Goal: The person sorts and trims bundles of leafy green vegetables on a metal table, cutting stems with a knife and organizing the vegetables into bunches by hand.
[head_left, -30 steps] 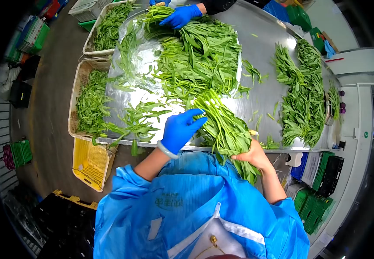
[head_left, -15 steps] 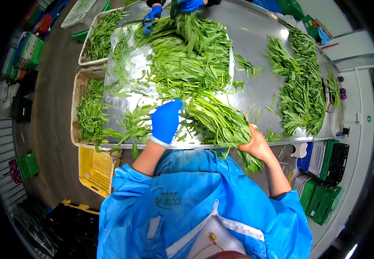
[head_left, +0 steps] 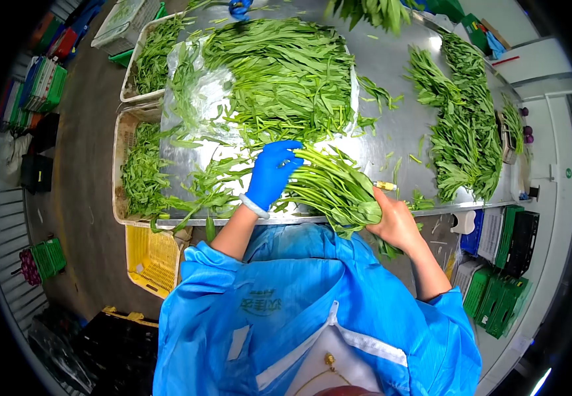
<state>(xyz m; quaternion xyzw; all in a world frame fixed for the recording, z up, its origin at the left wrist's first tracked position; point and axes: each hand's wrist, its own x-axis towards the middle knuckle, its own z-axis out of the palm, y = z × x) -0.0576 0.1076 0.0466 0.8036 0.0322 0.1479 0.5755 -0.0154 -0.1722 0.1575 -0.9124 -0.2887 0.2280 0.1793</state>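
My right hand (head_left: 392, 219), bare, is wrapped round the leafy part of a bunch of water spinach (head_left: 332, 188) at the table's near edge. The stems point up and left. At the stem ends, my left hand (head_left: 274, 173) in a blue glove has its fingers closed over several stems. Just beyond my right fingers shows a small yellow-and-white object (head_left: 385, 186); whether it lies on the table or is held cannot be made out. A large pile of water spinach (head_left: 292, 72) spreads over the plastic sheet (head_left: 216, 89) ahead of my hands.
Across the metal table (head_left: 395, 125), a co-worker's blue-gloved hand (head_left: 240, 9) and a raised bunch (head_left: 372, 12) show. More greens (head_left: 461, 132) lie in rows on the right. White crates (head_left: 118, 178) of loose leaves stand left, above a yellow crate (head_left: 150, 261). Green crates (head_left: 500, 307) stand lower right.
My left hand has moved right and up onto the stem ends. The co-worker's bunch has left the pile, now up and to the right. The yellow-and-white object has come into sight.
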